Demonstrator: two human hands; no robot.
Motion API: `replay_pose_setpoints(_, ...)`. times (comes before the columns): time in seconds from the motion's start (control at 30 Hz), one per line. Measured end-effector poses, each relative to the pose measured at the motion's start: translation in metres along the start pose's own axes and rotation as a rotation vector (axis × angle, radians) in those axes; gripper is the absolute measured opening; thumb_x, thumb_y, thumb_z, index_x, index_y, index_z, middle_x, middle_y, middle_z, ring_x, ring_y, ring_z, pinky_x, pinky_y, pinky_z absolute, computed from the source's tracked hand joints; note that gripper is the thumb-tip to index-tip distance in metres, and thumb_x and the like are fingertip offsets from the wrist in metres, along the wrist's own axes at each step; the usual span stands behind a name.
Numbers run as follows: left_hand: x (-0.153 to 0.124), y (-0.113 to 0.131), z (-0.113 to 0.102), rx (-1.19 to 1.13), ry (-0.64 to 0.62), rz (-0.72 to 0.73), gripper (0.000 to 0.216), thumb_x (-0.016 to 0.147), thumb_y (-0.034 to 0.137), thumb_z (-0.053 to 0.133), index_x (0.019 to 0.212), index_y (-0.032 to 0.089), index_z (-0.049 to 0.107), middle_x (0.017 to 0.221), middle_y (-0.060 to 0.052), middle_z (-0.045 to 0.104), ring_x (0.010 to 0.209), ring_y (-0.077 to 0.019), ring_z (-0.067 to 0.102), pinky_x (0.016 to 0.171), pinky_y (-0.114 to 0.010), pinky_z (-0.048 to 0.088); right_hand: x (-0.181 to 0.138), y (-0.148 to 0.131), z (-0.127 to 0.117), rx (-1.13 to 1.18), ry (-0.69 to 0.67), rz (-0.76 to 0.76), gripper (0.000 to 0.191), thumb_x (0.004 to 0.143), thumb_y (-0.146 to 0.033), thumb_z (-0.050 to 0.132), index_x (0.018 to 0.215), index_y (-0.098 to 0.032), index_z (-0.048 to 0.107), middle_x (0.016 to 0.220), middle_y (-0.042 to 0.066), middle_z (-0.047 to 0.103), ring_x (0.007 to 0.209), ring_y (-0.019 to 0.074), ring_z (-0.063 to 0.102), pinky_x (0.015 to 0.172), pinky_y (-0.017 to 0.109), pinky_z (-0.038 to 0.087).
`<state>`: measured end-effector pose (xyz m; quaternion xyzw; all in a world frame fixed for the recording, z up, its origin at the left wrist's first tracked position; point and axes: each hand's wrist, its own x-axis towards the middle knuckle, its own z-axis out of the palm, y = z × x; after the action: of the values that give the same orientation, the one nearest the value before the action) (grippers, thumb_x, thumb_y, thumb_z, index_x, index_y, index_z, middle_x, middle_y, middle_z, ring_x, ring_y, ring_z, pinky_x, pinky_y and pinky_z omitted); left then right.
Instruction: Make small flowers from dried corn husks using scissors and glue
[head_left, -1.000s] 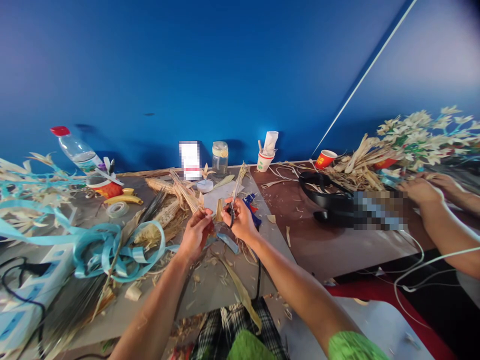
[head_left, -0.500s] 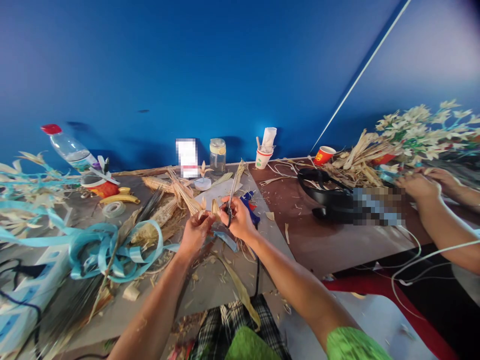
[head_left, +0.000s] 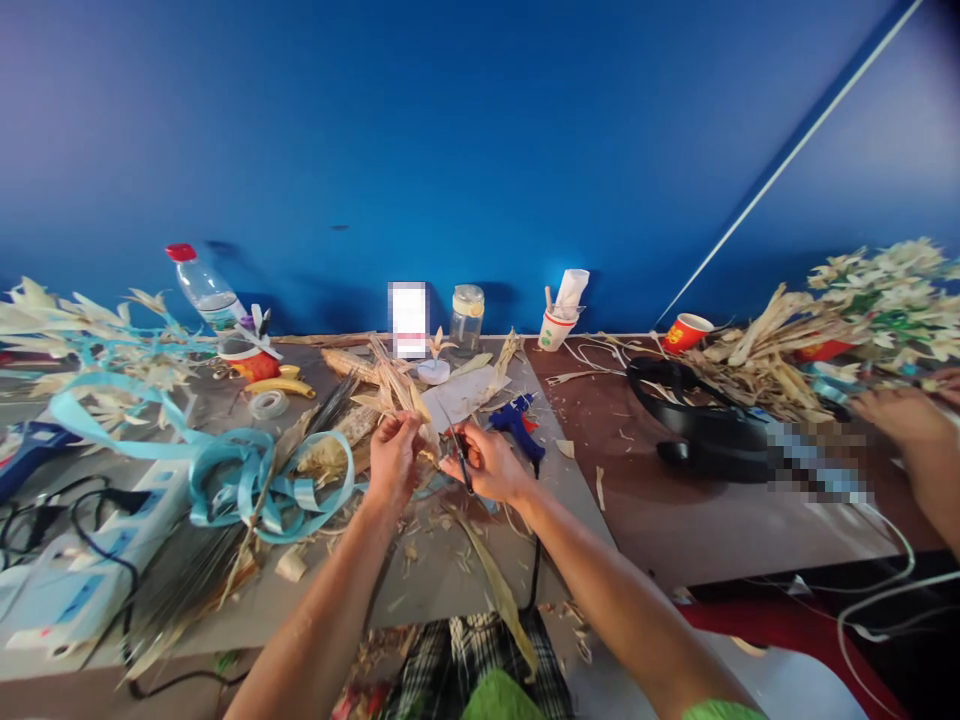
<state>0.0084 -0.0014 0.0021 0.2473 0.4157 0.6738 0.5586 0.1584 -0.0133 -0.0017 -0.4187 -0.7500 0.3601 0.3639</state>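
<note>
The head camera looked down on both hands at work over a cluttered surface [head_left: 390, 595]. The left hand [head_left: 395, 455] was narrow, its thumb and fingers pinched together on a pale husk [head_left: 424, 420]; the exact grip was too small to make out. The right hand [head_left: 487, 462] was curled around the scissors [head_left: 463, 465], the handles within its fingers and the blades slanting up and away from the person, near the husk; I could not tell how far apart the blades stood. The husk was between the two hands, just in front of a bundle of dry husks [head_left: 390, 372]. Beyond the right hand lay a blue glue gun [head_left: 516, 424], with white paper [head_left: 465, 393] to its left. To the left of the left hand were a loose coil of blue ribbon [head_left: 232, 485], a roll of tape [head_left: 268, 404] and, nearer the edge, a white power strip [head_left: 101, 575]. Along the blue wall [head_left: 480, 140] stood a bottle [head_left: 208, 290] with a red cap, tilted, a lidded jar [head_left: 467, 320] and a white cup [head_left: 556, 329] with rolled tissue in it. Farther right were a red cup [head_left: 684, 335], a black headset [head_left: 694, 435], and a co-worker's hand [head_left: 892, 412] near pale flowers [head_left: 877, 290].
</note>
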Motion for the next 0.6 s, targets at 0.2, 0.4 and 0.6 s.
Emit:
replay_pose_setpoints(0.2,-0.0014,0.0037,0.0025,-0.112,-0.022,0.001,0.032,0.056,0.027,0.077,0.062,0.015,0.048,0.046,0.01,0.034,0.04,-0.0018,0.029,0.043,-0.018,0.025,0.0003,-0.0053,-0.0001,-0.248,-0.063,-0.021,0.025,0.073,-0.034,0.063,0.091,-0.018,0.056,0.06,-0.005,0.051,0.05,0.0078,0.041,0.049,0.019,0.026)
replay_pose_setpoints(0.4,-0.0027,0.0018,0.0043,-0.139,-0.054,-0.042,0.031,0.056,0.024,0.077,0.06,0.016,0.047,0.045,0.01,0.034,0.04,-0.0024,0.03,0.042,-0.018,0.026,0.0005,-0.0087,0.0031,-0.332,-0.068,-0.008,0.028,0.074,-0.037,0.063,0.093,-0.018,0.057,0.062,-0.003,0.054,0.054,0.0092,0.046,0.052,0.019,0.029)
replay_pose_setpoints(0.6,-0.002,-0.0053,0.0039,-0.153,-0.088,-0.094,0.03,0.06,0.025,0.075,0.059,0.015,0.046,0.046,0.009,0.035,0.041,-0.0021,0.03,0.043,-0.018,0.027,0.0005,-0.0086,0.005,-0.352,-0.044,0.0,0.029,0.072,-0.034,0.065,0.095,-0.019,0.058,0.063,-0.002,0.057,0.056,0.0108,0.05,0.053,0.02,0.03)
